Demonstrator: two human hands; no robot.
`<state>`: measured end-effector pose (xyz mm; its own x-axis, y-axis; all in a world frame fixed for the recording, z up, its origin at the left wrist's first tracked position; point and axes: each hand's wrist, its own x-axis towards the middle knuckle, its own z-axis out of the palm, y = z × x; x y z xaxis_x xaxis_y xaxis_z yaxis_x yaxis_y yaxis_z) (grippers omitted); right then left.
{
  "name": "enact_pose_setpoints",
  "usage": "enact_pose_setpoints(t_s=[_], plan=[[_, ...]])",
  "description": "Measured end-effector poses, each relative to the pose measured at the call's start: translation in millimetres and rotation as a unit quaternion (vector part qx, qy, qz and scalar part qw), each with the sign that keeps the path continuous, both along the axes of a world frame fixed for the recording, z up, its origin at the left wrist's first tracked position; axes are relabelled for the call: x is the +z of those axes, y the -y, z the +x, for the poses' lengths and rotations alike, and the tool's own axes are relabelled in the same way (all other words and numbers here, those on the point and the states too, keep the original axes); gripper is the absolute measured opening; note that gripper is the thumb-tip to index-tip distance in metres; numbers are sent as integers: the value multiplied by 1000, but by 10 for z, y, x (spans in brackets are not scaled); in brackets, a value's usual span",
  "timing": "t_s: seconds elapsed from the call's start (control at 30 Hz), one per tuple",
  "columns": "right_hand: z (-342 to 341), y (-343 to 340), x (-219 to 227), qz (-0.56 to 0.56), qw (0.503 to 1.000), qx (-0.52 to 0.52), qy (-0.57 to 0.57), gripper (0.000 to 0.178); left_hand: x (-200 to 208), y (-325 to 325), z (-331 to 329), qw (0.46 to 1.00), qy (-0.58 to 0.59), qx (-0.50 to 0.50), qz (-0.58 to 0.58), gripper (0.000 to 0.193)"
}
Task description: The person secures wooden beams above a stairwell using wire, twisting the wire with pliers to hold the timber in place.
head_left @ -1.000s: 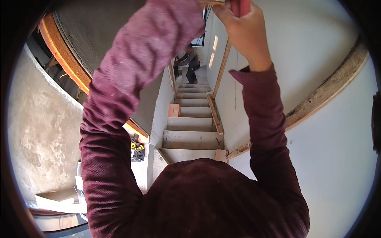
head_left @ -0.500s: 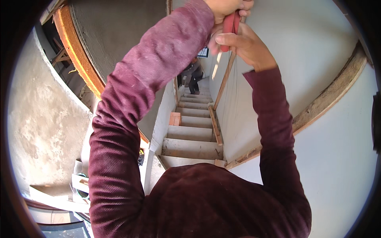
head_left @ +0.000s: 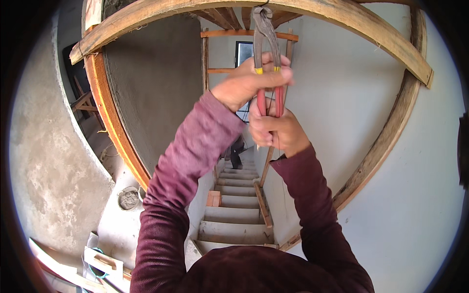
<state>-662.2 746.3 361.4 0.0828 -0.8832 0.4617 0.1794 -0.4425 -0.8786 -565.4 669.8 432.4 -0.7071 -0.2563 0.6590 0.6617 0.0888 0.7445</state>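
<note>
A pair of pincers [head_left: 266,58] with red handles is held overhead, at about twelve o'clock in the view, its steel head raised to the underside of the curved timber beam [head_left: 342,22]. What the jaws bite on cannot be made out — only a dark tip at the beam edge is seen.

The left hand [head_left: 246,83] is closed around the upper part of the handles, just below the yellow bands. The right hand [head_left: 273,129] is closed around the lower handle ends, touching the left hand from beneath. Both sleeves are dark red.

Handling judgement: the tool is judged stiff, all-steel and moderately heavy for its kind; the coated handles should give a firm, non-slip hold. A hold low on the handles is judged best for leverage, as is presently taken.

Surroundings: a concrete stairway [head_left: 234,215] is seen descending at six o'clock, with a person [head_left: 238,149] partly hidden on its far steps. A brick-coloured block [head_left: 213,198] rests on one step. At eight o'clock a round bucket [head_left: 129,198] stands on the floor — its contents appear grey and mortar-like, though this is not certain. Timber offcuts [head_left: 102,261] lie at seven o'clock.
</note>
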Motion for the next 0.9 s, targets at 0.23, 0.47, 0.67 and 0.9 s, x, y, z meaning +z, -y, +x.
enact_pose_setpoints(t_s=[0.23,0.47,0.67,0.9], plan=[[-182,36,55,54,992,98,-63,16,33,-69,-113,999,42,12,17,29],[-19,100,-81,-113,920,-357,-116,21,-40,-211,-301,972,-48,228,-28,23],[-120,-32,-67,29,978,193,79,19,-65,-87,-51,999,13,18,-34,35],[113,63,-160,-120,896,-384,-190,36,-66,-95,-216,957,-4,288,-11,36]])
